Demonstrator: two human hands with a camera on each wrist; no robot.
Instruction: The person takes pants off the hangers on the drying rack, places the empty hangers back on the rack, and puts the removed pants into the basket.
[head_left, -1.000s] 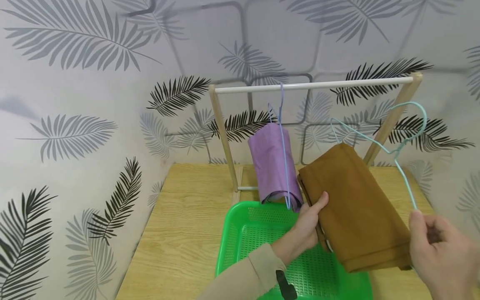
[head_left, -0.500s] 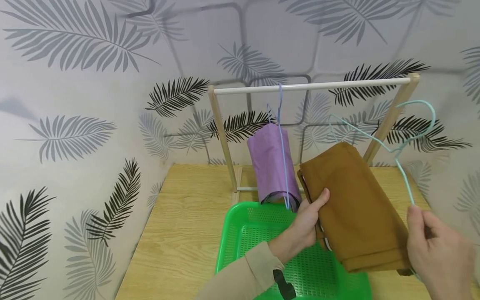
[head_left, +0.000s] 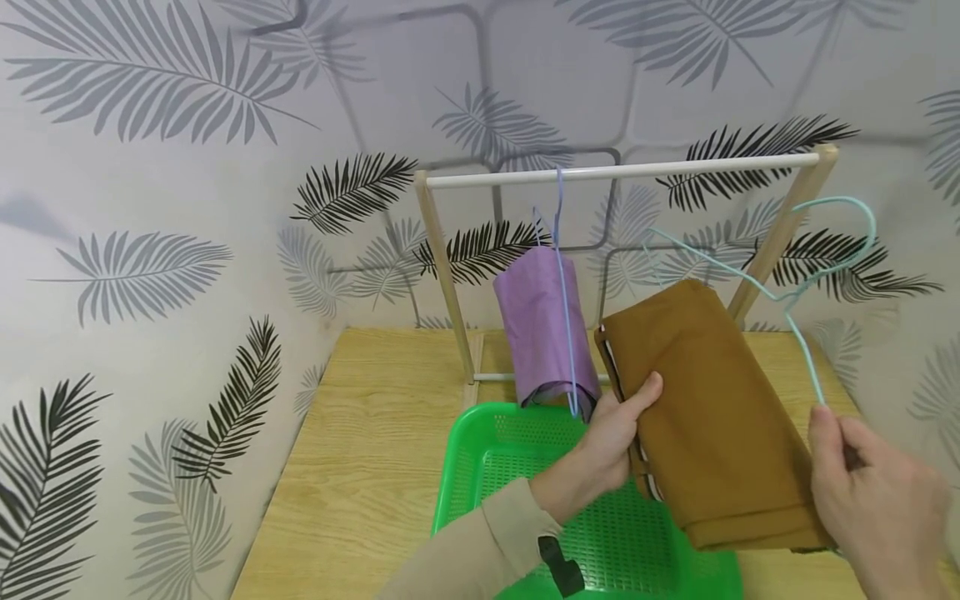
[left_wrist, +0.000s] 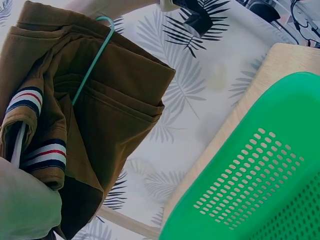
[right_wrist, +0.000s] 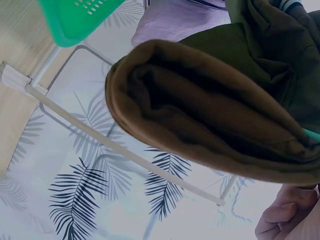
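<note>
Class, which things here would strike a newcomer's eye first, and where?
The eye likely falls first on the bright green basket, on the wooden table in front of the rack. Next comes the brown garment above its right side, gripped by the left hand, while the right hand pinches a turquoise hanger. Left of the garment in the head view, a purple cloth hangs from the rack's white bar.

The held cloth (head_left: 720,417) is brown, striped navy, white and red — its hanger (head_left: 789,300) mint, the basket (head_left: 510,479) green.

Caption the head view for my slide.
Left grip on a folded brown garment, right grip on its mint hanger, before a rack where purple cloth hangs.
</note>
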